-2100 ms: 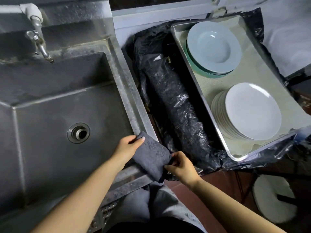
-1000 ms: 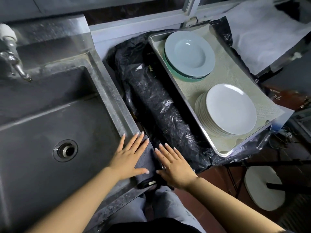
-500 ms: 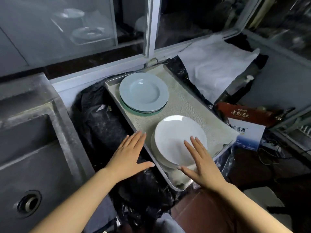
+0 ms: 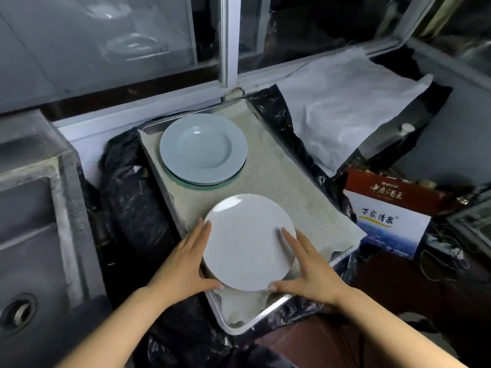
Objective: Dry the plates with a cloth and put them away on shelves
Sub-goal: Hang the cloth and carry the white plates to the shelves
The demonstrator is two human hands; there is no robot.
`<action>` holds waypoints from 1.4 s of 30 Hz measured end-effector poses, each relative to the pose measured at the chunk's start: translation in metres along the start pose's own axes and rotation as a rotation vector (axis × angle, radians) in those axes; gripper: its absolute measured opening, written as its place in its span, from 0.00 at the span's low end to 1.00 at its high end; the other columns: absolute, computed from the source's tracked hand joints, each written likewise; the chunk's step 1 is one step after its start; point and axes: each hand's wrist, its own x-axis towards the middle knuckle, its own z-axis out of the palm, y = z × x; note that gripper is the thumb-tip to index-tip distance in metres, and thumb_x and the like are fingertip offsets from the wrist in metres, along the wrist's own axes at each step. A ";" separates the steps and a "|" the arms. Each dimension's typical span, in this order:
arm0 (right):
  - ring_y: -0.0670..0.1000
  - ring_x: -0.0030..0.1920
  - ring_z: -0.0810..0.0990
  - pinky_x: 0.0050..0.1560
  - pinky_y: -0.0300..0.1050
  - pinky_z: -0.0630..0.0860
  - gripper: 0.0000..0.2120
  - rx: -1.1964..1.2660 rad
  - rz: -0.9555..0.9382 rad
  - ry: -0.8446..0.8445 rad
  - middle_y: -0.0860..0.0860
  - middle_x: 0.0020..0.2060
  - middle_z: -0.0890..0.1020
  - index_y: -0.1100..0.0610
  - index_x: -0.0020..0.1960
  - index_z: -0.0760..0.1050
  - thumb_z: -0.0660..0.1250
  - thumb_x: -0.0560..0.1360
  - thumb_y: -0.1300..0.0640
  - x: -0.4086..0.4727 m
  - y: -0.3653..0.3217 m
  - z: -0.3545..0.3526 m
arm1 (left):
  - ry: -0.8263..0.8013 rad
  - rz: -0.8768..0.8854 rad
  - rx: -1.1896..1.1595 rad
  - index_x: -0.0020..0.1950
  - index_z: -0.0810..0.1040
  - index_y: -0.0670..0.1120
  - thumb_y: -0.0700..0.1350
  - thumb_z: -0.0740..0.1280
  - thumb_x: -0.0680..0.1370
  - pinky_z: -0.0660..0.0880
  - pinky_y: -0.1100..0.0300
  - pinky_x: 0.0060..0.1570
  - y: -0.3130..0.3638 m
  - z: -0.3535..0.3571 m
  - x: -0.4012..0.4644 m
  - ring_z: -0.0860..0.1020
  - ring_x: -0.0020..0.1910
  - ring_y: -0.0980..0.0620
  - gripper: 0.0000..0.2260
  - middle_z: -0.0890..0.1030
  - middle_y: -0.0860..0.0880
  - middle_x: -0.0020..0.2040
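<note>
Our hands, left hand [image 4: 186,264] and right hand [image 4: 308,272], clasp the top white plate [image 4: 248,241] by its edges; judging by the full tray [image 4: 265,318], nothing is dried or shelved yet.

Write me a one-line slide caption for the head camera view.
Both hands, left and right, grasp the top white plate of a stack in a cloth-lined tray.
</note>
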 end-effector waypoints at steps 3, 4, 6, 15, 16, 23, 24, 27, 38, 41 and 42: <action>0.38 0.71 0.42 0.72 0.42 0.51 0.58 -0.038 -0.085 -0.015 0.36 0.72 0.40 0.37 0.76 0.36 0.73 0.63 0.31 0.002 0.008 -0.003 | -0.015 -0.041 -0.031 0.75 0.29 0.55 0.66 0.74 0.64 0.46 0.59 0.74 0.002 -0.001 0.001 0.42 0.78 0.55 0.60 0.34 0.54 0.78; 0.38 0.72 0.42 0.71 0.41 0.50 0.57 -0.047 -0.115 -0.017 0.35 0.72 0.38 0.37 0.76 0.35 0.73 0.63 0.30 0.003 0.010 -0.003 | -0.017 -0.046 -0.037 0.73 0.28 0.56 0.65 0.75 0.64 0.45 0.60 0.74 0.003 -0.001 0.001 0.42 0.77 0.57 0.60 0.34 0.55 0.78; 0.39 0.74 0.43 0.72 0.40 0.51 0.57 -0.047 -0.136 -0.019 0.34 0.73 0.37 0.36 0.76 0.35 0.74 0.64 0.31 0.006 0.015 -0.002 | -0.018 -0.051 -0.046 0.71 0.27 0.58 0.64 0.75 0.65 0.41 0.63 0.72 0.006 -0.002 0.000 0.40 0.74 0.61 0.59 0.34 0.59 0.76; 0.47 0.77 0.48 0.74 0.47 0.58 0.58 -0.049 -0.200 -0.009 0.44 0.78 0.40 0.40 0.78 0.36 0.74 0.63 0.33 0.021 0.017 -0.005 | -0.042 -0.076 0.000 0.67 0.23 0.55 0.64 0.75 0.65 0.34 0.64 0.69 0.020 -0.003 0.000 0.32 0.71 0.62 0.61 0.28 0.59 0.71; 0.50 0.78 0.49 0.75 0.50 0.59 0.59 -0.052 -0.199 -0.012 0.46 0.78 0.40 0.39 0.78 0.36 0.74 0.63 0.33 0.022 0.017 -0.004 | -0.035 -0.085 0.004 0.67 0.22 0.54 0.64 0.75 0.64 0.35 0.63 0.70 0.021 -0.002 0.000 0.33 0.72 0.61 0.61 0.28 0.59 0.71; 0.50 0.77 0.49 0.74 0.47 0.56 0.58 -0.053 -0.220 -0.016 0.45 0.77 0.41 0.39 0.77 0.36 0.74 0.63 0.36 0.026 0.017 -0.004 | -0.011 -0.131 -0.035 0.69 0.22 0.56 0.65 0.77 0.62 0.40 0.59 0.73 0.018 0.003 0.000 0.38 0.75 0.58 0.64 0.31 0.58 0.74; 0.50 0.77 0.50 0.73 0.45 0.55 0.58 -0.048 -0.220 -0.014 0.45 0.77 0.42 0.39 0.78 0.37 0.75 0.63 0.36 0.026 0.016 -0.005 | -0.010 -0.136 -0.046 0.69 0.23 0.57 0.65 0.77 0.61 0.41 0.59 0.74 0.018 0.004 0.000 0.38 0.75 0.58 0.64 0.32 0.59 0.74; 0.48 0.76 0.51 0.72 0.43 0.55 0.56 -0.023 -0.219 -0.009 0.43 0.77 0.43 0.38 0.78 0.40 0.75 0.63 0.37 0.025 0.015 -0.006 | 0.006 -0.144 -0.095 0.70 0.26 0.62 0.64 0.78 0.61 0.44 0.53 0.76 0.017 0.005 -0.002 0.37 0.75 0.56 0.62 0.34 0.61 0.76; 0.31 0.74 0.42 0.71 0.30 0.52 0.56 0.031 -0.216 -0.019 0.32 0.74 0.40 0.36 0.77 0.40 0.75 0.63 0.41 0.016 -0.002 -0.030 | -0.009 -0.143 -0.208 0.67 0.27 0.72 0.65 0.77 0.61 0.49 0.47 0.77 0.028 -0.009 -0.013 0.36 0.76 0.57 0.60 0.32 0.65 0.74; 0.22 0.66 0.37 0.60 0.16 0.46 0.57 0.055 -0.223 -0.026 0.28 0.70 0.37 0.38 0.77 0.40 0.79 0.64 0.46 0.007 -0.011 -0.040 | 0.012 -0.121 -0.229 0.66 0.26 0.73 0.67 0.76 0.59 0.50 0.50 0.76 0.035 -0.022 -0.023 0.36 0.75 0.60 0.60 0.30 0.66 0.73; 0.21 0.66 0.38 0.59 0.15 0.47 0.58 0.070 -0.222 -0.020 0.29 0.71 0.39 0.37 0.77 0.40 0.80 0.64 0.46 0.004 -0.015 -0.042 | 0.027 -0.108 -0.235 0.67 0.26 0.73 0.68 0.77 0.58 0.51 0.49 0.76 0.038 -0.028 -0.027 0.37 0.76 0.60 0.62 0.30 0.66 0.74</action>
